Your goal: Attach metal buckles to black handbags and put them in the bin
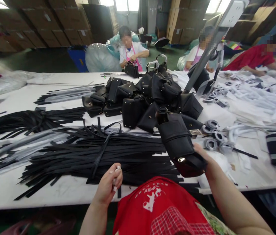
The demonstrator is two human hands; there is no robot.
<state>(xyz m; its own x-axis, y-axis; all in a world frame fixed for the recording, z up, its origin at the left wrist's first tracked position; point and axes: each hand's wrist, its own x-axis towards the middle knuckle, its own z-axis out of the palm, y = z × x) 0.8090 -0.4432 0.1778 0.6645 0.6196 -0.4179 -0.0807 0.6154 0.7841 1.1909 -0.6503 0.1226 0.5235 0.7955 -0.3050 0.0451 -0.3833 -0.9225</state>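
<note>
My right hand grips a black handbag by its near right side and holds it tilted above the table. The bag has gold-coloured metal fittings, and part of my right hand is hidden behind it. My left hand is closed, with a small white object showing between its fingers; its kind is too small to make out. Beyond my left hand lies a thick bundle of black strips, tied across with a strap. Behind the held bag a heap of black handbags with gold studs covers the middle of the table.
More black strips lie at left on the white table. Rolls of grey-white tape and white strips spread at right. A slanted metal post rises behind the heap. Co-workers sit across the table, one handling a bag.
</note>
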